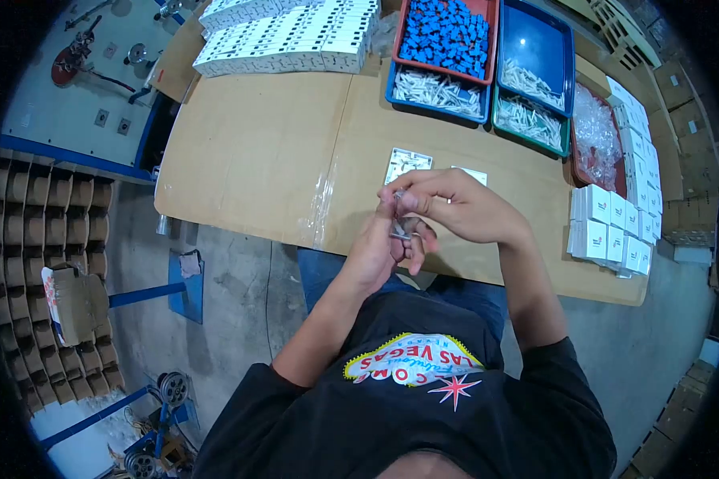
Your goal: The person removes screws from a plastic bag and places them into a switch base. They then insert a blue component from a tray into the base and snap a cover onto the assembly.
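Note:
My left hand (375, 251) is at the table's front edge, fingers curled round a small whitish-grey piece (400, 231) that is mostly hidden. Right against it, my right hand (459, 206) pinches something small and clear or grey at the left fingertips; its shape is too small to make out. Just beyond the hands lie a printed white sheet (408, 164) and a second white piece (475, 175), partly covered by my right hand.
White boxes (287, 40) are stacked at the back left. Trays hold blue parts (445, 38) and white sticks (435, 90); clear bags (597, 136) fill a red tray. Small white boxes (607, 223) stand at the right. Cardboard (248, 160) covers the table.

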`<state>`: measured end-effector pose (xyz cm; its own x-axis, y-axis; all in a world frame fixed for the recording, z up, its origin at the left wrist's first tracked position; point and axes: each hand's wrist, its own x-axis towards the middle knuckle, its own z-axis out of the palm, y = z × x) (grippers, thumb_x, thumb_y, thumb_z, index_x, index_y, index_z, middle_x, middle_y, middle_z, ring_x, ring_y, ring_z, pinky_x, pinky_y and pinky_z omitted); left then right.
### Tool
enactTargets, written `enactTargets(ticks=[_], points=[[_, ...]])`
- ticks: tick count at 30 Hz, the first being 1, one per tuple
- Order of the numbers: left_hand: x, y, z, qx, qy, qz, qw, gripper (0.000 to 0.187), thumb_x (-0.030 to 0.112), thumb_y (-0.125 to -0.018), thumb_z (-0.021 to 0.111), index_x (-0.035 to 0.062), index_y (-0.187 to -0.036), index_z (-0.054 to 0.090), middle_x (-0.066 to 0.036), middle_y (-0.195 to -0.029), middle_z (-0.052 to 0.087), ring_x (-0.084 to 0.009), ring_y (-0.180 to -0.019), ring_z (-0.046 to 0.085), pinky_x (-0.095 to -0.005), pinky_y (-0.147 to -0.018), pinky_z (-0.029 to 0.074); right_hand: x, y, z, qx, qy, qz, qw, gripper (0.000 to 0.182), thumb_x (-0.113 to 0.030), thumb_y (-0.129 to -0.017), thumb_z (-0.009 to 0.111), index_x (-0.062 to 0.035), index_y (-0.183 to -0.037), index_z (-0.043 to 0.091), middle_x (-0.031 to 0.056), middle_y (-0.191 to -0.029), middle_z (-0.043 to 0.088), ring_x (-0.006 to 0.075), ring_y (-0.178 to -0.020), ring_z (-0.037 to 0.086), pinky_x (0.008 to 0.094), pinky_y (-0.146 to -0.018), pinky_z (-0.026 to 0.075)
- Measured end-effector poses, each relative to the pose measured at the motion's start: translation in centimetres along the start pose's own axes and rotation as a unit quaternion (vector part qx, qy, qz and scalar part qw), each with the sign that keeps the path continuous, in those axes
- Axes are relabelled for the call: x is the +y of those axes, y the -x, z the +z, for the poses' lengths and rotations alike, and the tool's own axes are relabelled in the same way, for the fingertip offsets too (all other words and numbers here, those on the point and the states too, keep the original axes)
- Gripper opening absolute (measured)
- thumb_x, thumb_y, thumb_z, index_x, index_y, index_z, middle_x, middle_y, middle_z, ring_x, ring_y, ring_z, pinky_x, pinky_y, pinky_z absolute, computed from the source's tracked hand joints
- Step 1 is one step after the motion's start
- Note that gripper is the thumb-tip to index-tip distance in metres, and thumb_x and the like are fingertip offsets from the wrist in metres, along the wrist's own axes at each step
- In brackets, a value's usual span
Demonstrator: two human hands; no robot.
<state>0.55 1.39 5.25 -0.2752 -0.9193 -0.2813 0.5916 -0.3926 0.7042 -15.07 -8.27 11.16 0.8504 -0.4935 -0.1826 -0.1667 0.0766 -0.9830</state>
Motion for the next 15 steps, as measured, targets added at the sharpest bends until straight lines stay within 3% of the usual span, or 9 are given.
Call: enactTargets(ticks=[2, 3, 7, 9, 13, 15], points=[[0.2, 0.2, -0.2, 0.011, -0.021, -0.001, 1.000, 0.076, 0.070, -0.103, 0.021, 0.0043, -0.118, 0.057, -0.013, -0.074, 0.067, -0.0168, -0.047, 0.059, -0.0273, -0.042, 0.046, 1.8, -0.7, -0.2, 0.021, 0.061, -0.152, 0.986, 0.031, -0.024, -0.107, 0.054, 0.0038, -0.108, 0.067, 0.0086, -0.103, 0.068, 0.0134, -0.082, 0.065, 0.0291, -0.077, 0.054], [0.3, 0.1, -0.6, -0.007, -0.010, -0.003, 1.000, 0.078, 0.071, -0.102, 0.021, 0.0036, -0.119, 0.056, -0.014, -0.073, 0.068, -0.0177, -0.046, 0.060, -0.0279, -0.041, 0.046, 0.9, -0.5, -0.2, 0.001, 0.042, -0.081, 0.996, 0.032, -0.024, -0.107, 0.054, 0.0045, -0.109, 0.067, 0.0085, -0.106, 0.069, 0.0165, -0.094, 0.064, 0.0321, -0.088, 0.051], [0.2, 0.1, -0.6, 0.000, -0.050, -0.013, 0.999, 0.083, 0.076, -0.098, 0.020, 0.0062, -0.125, 0.054, -0.016, -0.081, 0.071, -0.0185, -0.051, 0.063, -0.0276, -0.051, 0.052, 0.9, -0.4, -0.2, -0.028, 0.013, 0.039, 0.999, 0.032, -0.024, -0.107, 0.053, 0.0044, -0.106, 0.068, 0.0091, -0.110, 0.070, 0.0165, -0.097, 0.063, 0.0320, -0.090, 0.051], [-0.3, 0.0, -0.9, -0.013, -0.047, -0.006, 0.999, 0.080, 0.072, -0.101, 0.018, 0.0048, -0.123, 0.055, -0.017, -0.081, 0.071, -0.0212, -0.055, 0.068, -0.0302, -0.048, 0.053, 1.2, -0.5, -0.5, -0.014, 0.054, -0.037, 0.998, 0.034, -0.025, -0.107, 0.053, 0.0044, -0.099, 0.070, 0.0099, -0.113, 0.070, 0.0151, -0.095, 0.063, 0.0309, -0.086, 0.051], [0.0, -0.3, -0.4, -0.024, -0.013, -0.005, 1.000, 0.080, 0.072, -0.101, 0.017, 0.0056, -0.124, 0.056, -0.018, -0.089, 0.072, -0.0225, -0.062, 0.071, -0.0315, -0.053, 0.056, 0.9, -0.5, -0.2, 0.036, 0.061, -0.047, 0.996, 0.035, -0.023, -0.107, 0.054, 0.0049, -0.095, 0.070, 0.0097, -0.111, 0.070, 0.0142, -0.096, 0.063, 0.0300, -0.084, 0.052], [0.1, -0.3, -0.4, -0.025, -0.024, 0.004, 0.999, 0.079, 0.070, -0.103, 0.017, 0.0048, -0.126, 0.055, -0.017, -0.093, 0.072, -0.0222, -0.070, 0.072, -0.0312, -0.058, 0.057, 0.9, -0.5, -0.5, 0.013, 0.050, -0.051, 0.997, 0.032, -0.022, -0.106, 0.055, 0.0053, -0.098, 0.071, 0.0096, -0.114, 0.069, 0.0128, -0.087, 0.064, 0.0279, -0.075, 0.052]])
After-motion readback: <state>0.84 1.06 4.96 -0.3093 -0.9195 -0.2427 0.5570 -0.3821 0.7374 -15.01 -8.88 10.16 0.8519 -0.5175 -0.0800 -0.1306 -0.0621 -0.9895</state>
